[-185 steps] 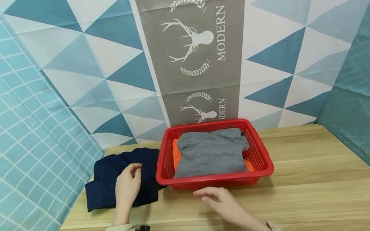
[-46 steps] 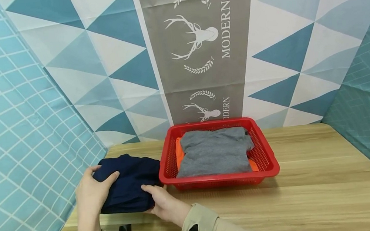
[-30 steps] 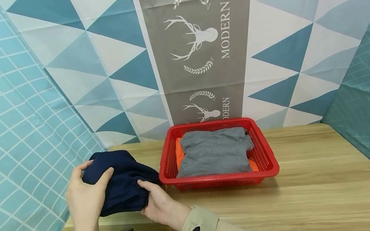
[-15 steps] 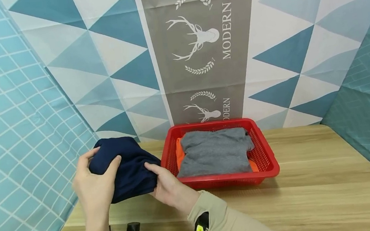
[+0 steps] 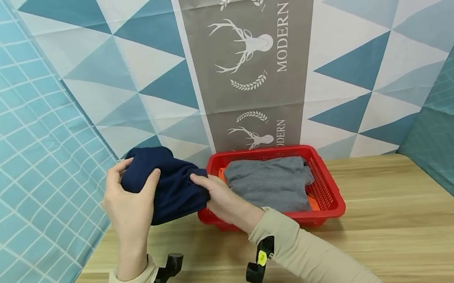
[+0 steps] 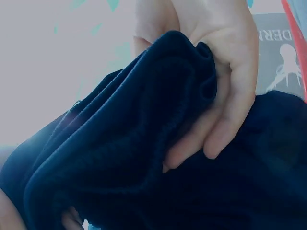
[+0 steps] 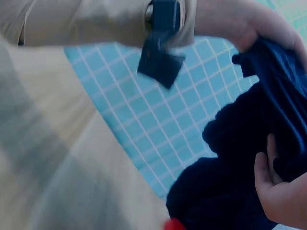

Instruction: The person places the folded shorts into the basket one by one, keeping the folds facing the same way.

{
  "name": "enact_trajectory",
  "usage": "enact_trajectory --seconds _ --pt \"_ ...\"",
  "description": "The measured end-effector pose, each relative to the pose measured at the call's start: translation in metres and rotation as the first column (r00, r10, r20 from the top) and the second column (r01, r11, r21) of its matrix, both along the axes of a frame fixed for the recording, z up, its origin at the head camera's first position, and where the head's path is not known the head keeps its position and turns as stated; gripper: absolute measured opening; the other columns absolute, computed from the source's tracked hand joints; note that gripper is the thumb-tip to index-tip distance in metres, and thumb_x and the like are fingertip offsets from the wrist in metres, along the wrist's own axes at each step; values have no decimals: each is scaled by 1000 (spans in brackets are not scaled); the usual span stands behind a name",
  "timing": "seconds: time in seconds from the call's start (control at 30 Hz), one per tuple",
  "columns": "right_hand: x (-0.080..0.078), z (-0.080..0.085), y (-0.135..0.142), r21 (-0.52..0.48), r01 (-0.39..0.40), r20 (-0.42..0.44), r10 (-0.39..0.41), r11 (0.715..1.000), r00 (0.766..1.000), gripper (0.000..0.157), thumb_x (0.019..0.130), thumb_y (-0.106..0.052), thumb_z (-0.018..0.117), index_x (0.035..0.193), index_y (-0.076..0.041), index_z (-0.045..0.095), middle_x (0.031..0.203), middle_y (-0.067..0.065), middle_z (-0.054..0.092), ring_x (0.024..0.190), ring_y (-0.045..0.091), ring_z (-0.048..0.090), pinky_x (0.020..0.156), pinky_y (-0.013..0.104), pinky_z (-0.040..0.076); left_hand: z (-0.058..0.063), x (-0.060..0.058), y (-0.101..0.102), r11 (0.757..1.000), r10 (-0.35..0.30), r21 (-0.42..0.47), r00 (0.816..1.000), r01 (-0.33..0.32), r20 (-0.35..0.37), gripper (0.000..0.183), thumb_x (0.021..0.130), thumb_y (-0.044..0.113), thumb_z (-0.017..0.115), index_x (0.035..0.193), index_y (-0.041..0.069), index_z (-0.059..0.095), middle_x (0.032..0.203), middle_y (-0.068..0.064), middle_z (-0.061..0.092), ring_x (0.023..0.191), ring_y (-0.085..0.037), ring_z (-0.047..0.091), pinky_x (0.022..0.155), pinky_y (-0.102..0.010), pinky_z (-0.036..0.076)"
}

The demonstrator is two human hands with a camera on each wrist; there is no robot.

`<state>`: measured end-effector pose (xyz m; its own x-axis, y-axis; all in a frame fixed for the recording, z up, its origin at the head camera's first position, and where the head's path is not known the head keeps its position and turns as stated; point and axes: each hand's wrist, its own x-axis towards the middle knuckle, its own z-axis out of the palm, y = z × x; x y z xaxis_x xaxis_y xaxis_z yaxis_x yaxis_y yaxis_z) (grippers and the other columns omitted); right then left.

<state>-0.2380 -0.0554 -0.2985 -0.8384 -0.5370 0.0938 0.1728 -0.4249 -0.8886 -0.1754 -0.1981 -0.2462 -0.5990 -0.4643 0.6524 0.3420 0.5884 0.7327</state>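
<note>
A folded navy cloth garment (image 5: 174,187) is held up above the table between both hands, left of the red basket (image 5: 330,195). My left hand (image 5: 131,210) grips its left end, thumb on the near face and fingers round the far side. My right hand (image 5: 228,200) pinches the right end with the thumb on top, overlapping the basket's left front corner in the head view. Close up, the left wrist view shows the navy fabric (image 6: 120,129) in stacked folds with fingers against it. In the right wrist view, the navy fabric (image 7: 240,187) hangs in loose bunches.
In the basket lies a folded grey cloth (image 5: 270,185) over an orange cloth (image 5: 313,203). All stand on a wooden table (image 5: 399,225). A light-blue tiled covering (image 5: 21,179) rises at the left, and a patterned backdrop (image 5: 252,66) closes off the back.
The navy garment lay on the table with both hands off it; the hands then took hold of its two ends, lifted it and moved it right, towards the basket. The basket stays put.
</note>
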Motion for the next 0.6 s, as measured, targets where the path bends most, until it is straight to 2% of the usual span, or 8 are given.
enact_trajectory --seconds 0.13,0.33,0.47,0.6 --pt "-4 11 13 85 45 -137 -33 995 990 43 95 -24 44 130 -2 45 127 10 51 101 12 55 97 33 40 6 -2 6 998 -33 58 999 32 20 46 77 28 72 118 20 56 105 -2 58 88 -11 50 73 -27 37" --pt "-11 26 35 155 113 -262 -70 981 963 34 94 -24 43 116 0 51 95 -1 61 85 10 59 85 30 46 9 -12 16 986 -130 104 991 127 17 45 79 29 69 120 20 53 106 -3 57 89 -10 49 75 -28 37" --pt "-18 32 56 190 168 -294 -107 967 950 34 93 -24 45 117 0 50 92 -1 62 81 10 60 78 28 48 6 -23 26 966 -240 106 971 237 12 46 81 31 67 122 18 50 107 -4 55 92 -12 50 78 -30 37" --pt "-24 36 75 233 235 -329 -151 944 932 37 94 -24 46 122 0 48 100 3 60 84 9 59 83 27 46 6 -32 37 927 -354 142 935 346 35 48 83 30 65 125 17 46 111 -5 52 95 -16 49 81 -33 38"
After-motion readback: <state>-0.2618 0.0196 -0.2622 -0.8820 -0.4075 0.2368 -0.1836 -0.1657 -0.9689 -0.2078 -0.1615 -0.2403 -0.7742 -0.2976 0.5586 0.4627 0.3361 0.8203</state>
